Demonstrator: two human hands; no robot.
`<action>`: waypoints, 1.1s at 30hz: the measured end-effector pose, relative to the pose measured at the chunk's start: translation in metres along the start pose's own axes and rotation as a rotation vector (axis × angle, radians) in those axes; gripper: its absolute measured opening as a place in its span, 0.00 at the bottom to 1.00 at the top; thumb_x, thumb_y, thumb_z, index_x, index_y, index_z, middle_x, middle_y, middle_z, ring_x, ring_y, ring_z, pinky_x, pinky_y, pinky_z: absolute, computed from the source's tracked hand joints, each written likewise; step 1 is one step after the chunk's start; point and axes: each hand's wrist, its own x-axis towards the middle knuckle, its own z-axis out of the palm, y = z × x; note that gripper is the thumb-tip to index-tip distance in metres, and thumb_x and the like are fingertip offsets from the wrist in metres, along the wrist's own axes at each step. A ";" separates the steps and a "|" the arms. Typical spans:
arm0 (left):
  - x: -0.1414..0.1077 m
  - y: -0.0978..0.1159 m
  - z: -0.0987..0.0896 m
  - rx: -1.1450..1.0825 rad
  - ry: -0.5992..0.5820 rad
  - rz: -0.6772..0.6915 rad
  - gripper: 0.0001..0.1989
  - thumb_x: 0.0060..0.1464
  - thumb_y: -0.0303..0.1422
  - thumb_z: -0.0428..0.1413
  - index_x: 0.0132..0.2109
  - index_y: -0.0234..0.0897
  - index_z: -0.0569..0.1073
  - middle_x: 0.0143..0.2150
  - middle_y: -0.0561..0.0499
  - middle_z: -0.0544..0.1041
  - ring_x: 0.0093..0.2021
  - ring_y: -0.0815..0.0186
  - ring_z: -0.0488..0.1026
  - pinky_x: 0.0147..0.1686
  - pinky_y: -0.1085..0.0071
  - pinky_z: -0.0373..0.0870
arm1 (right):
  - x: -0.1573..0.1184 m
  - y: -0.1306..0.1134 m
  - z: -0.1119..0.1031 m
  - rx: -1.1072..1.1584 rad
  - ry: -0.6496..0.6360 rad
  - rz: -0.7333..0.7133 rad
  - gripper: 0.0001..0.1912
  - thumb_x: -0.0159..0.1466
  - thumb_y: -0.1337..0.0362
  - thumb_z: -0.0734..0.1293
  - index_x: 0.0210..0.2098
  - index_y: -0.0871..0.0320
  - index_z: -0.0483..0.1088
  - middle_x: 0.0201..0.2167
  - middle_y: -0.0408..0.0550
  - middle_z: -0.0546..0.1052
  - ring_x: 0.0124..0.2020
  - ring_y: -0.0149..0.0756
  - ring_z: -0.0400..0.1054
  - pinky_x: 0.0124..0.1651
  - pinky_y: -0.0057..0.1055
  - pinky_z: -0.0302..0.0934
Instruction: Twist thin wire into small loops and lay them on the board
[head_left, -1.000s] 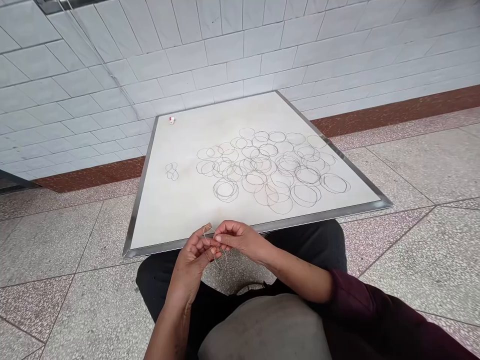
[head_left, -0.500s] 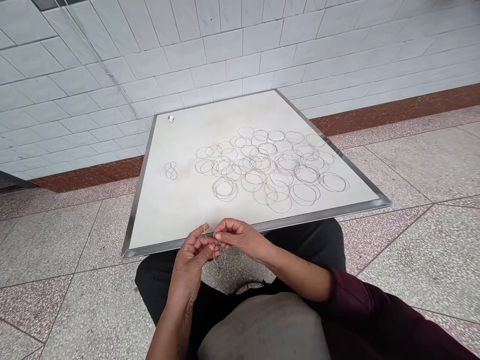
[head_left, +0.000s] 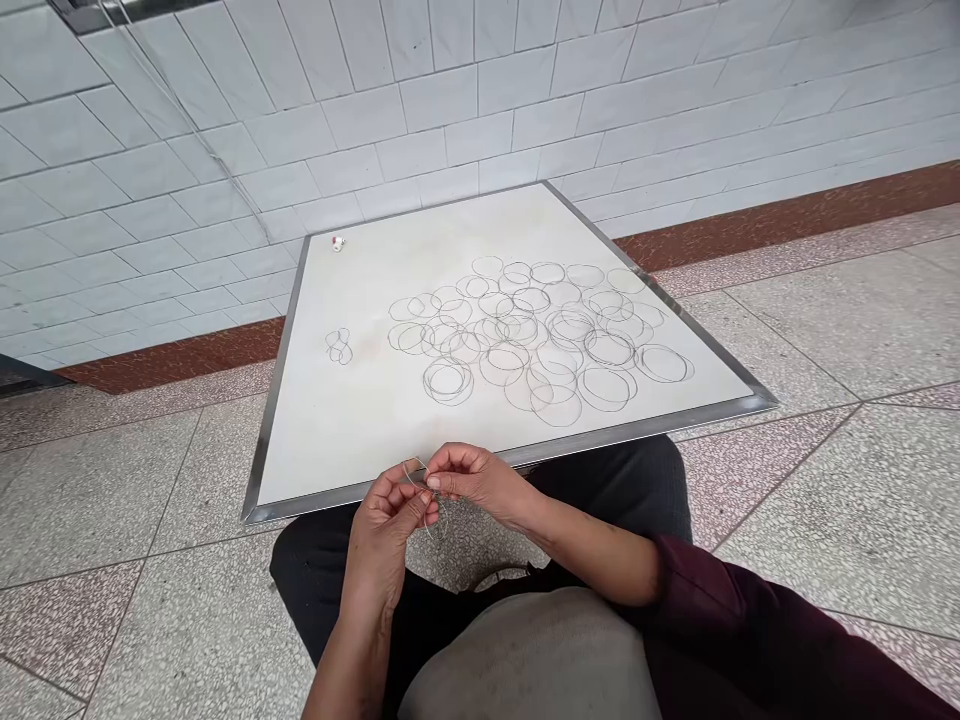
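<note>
A thin wire loop [head_left: 447, 515] is pinched between both hands, just in front of the table's near edge. My left hand [head_left: 386, 515] grips it between thumb and fingers, palm turned up. My right hand [head_left: 480, 482] pinches the same wire from the other side, fingertips nearly touching those of the left. On the white table [head_left: 337, 430] lie many overlapping thin wire rings [head_left: 553, 392], spread over the middle and right. A small bundle of twisted wire loops [head_left: 340, 347] rests alone on the left side of the tabletop.
A small white and red object [head_left: 338, 244] sits at the table's back left corner. Metal trim [head_left: 645, 433] borders the tabletop. Behind it stands a white tiled wall [head_left: 442, 100]. My legs [head_left: 615, 490] are under the near edge.
The wire loop has turned slightly between my fingers, and its lower part looks narrower. Both hands stay close together in nearly the same place. The view has shifted a little.
</note>
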 end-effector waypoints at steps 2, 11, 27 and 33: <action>0.000 -0.001 0.000 -0.004 -0.003 0.007 0.26 0.41 0.35 0.69 0.49 0.36 0.76 0.28 0.53 0.77 0.29 0.69 0.74 0.34 0.70 0.74 | 0.000 0.000 0.001 -0.006 -0.005 -0.004 0.16 0.55 0.53 0.75 0.33 0.58 0.72 0.26 0.40 0.73 0.27 0.27 0.63 0.33 0.27 0.58; 0.000 -0.006 0.001 -0.021 0.010 0.028 0.25 0.43 0.34 0.68 0.49 0.35 0.75 0.29 0.54 0.77 0.29 0.70 0.74 0.34 0.72 0.73 | -0.001 0.003 0.006 -0.055 0.009 -0.061 0.16 0.57 0.52 0.72 0.33 0.57 0.68 0.26 0.38 0.71 0.26 0.27 0.62 0.32 0.28 0.58; -0.005 -0.010 0.002 0.102 0.051 0.165 0.28 0.42 0.32 0.67 0.52 0.37 0.73 0.27 0.56 0.76 0.29 0.69 0.73 0.35 0.71 0.71 | -0.002 0.007 0.008 -0.053 0.024 -0.057 0.14 0.59 0.54 0.72 0.32 0.57 0.67 0.23 0.37 0.68 0.25 0.27 0.61 0.29 0.26 0.55; 0.001 -0.018 -0.004 0.130 0.028 0.167 0.30 0.43 0.35 0.66 0.55 0.37 0.70 0.27 0.55 0.76 0.29 0.66 0.74 0.33 0.70 0.69 | -0.003 0.005 0.004 -0.046 -0.048 -0.031 0.13 0.58 0.56 0.72 0.34 0.58 0.71 0.26 0.39 0.71 0.26 0.27 0.63 0.32 0.28 0.59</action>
